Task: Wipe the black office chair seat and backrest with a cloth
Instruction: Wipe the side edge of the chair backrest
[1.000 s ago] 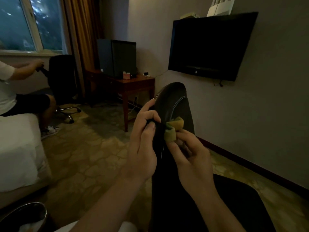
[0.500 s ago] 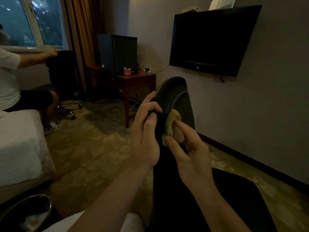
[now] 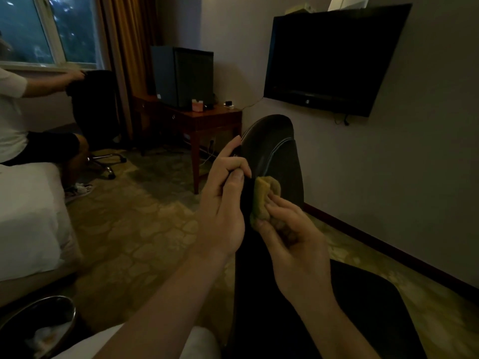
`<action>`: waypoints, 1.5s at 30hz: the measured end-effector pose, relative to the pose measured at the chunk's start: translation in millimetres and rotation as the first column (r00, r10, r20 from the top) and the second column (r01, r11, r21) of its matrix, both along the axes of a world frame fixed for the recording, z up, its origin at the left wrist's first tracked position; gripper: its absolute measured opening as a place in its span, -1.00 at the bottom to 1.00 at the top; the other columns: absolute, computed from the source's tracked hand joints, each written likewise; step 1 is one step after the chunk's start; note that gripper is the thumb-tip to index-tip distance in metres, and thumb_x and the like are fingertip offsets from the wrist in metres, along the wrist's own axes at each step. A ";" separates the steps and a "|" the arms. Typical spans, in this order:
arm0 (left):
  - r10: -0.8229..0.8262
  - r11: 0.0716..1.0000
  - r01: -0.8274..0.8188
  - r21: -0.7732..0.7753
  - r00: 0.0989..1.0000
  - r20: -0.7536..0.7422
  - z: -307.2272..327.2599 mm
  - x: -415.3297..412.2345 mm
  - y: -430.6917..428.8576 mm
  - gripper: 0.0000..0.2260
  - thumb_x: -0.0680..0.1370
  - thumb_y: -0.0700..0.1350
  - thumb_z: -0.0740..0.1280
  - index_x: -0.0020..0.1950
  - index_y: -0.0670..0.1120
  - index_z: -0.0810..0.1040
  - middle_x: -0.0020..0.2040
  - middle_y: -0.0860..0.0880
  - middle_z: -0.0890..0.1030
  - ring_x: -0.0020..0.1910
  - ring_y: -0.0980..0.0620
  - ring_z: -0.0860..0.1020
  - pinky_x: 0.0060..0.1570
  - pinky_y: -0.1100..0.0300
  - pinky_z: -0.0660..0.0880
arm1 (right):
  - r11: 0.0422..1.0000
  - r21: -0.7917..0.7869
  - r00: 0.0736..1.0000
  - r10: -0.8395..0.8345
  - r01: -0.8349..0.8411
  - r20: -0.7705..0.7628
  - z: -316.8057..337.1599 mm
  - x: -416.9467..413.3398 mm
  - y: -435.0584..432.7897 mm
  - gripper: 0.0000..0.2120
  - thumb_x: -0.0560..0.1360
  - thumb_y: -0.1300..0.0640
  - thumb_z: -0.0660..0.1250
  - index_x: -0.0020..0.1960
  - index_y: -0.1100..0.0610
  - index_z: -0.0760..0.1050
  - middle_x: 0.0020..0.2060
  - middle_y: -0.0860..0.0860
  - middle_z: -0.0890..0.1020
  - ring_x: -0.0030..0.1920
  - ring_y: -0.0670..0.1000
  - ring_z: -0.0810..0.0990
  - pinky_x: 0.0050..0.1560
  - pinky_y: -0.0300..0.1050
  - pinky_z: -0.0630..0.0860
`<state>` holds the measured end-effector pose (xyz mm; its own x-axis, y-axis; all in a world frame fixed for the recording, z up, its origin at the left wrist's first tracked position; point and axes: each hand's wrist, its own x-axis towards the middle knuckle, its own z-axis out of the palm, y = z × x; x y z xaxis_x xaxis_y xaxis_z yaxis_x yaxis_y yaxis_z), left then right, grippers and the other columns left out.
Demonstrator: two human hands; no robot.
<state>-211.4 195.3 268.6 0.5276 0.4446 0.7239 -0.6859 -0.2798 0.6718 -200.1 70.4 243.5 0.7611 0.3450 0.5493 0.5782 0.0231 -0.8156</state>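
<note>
The black office chair's backrest (image 3: 274,151) rises in the middle of the view, seen edge-on, with its dark seat (image 3: 363,301) spreading to the lower right. My left hand (image 3: 223,203) grips the backrest's left edge with fingers and thumb curled round it. My right hand (image 3: 293,237) pinches a folded yellow-green cloth (image 3: 264,198) and presses it against the backrest's front face, just right of my left thumb.
A white bed (image 3: 28,218) is at the left, where another person (image 3: 15,120) sits holding a second black chair (image 3: 96,110). A wooden desk (image 3: 207,120) stands behind, a wall television (image 3: 331,60) at upper right, a metal bin (image 3: 39,325) at lower left.
My right hand has slid the cloth slightly down the backrest and flattened it against the surface. My left hand keeps its grip on the edge. The view has shifted a little.
</note>
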 end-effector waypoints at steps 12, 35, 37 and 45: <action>0.019 1.000 -0.019 0.020 0.999 0.047 -2.4 1.7 2.4 -0.77 0.61 -0.26 0.04 -0.08 -0.06 0.44 0.27 0.31 0.50 0.47 0.10 0.33 0.39 0.21 0.29 | 0.996 -0.071 0.998 -0.054 0.052 -0.014 22.8 24.8 11.8 -0.75 0.48 0.23 0.40 0.05 -0.09 0.60 0.13 -0.20 0.58 0.12 -0.22 0.58 0.13 -0.12 0.59; 0.088 0.995 -0.089 0.049 0.996 0.019 -4.2 1.5 1.2 -0.83 0.54 -0.13 0.06 -0.09 -0.07 0.44 0.29 0.16 0.51 0.48 0.08 0.32 0.38 0.21 0.31 | 0.994 -0.102 0.999 -0.041 0.038 -0.029 22.9 22.3 7.7 -0.76 0.47 0.20 0.42 -0.02 -0.15 0.60 0.10 -0.29 0.54 0.06 -0.29 0.55 0.02 -0.31 0.54; 0.067 0.997 -0.068 0.024 0.997 0.034 -4.8 2.0 -0.1 -0.83 0.55 -0.12 0.06 -0.08 -0.05 0.44 0.31 0.14 0.51 0.49 0.04 0.32 0.42 0.04 0.32 | 0.994 -0.112 1.000 -0.017 0.016 -0.014 18.5 11.0 2.4 -0.73 0.46 0.20 0.43 -0.02 -0.19 0.60 0.10 -0.34 0.52 0.10 -0.30 0.53 0.04 -0.39 0.51; 0.039 0.999 -0.038 -0.013 0.998 0.049 -7.5 1.7 -3.1 -0.83 0.56 -0.12 0.07 -0.07 -0.05 0.45 0.35 0.17 0.49 0.50 -0.04 0.31 0.42 -0.20 0.30 | 0.982 -0.169 0.995 -0.070 0.082 0.074 28.3 22.7 3.4 -0.66 0.46 0.22 0.44 -0.09 -0.25 0.52 0.04 -0.29 0.53 0.04 -0.36 0.51 -0.04 -0.51 0.44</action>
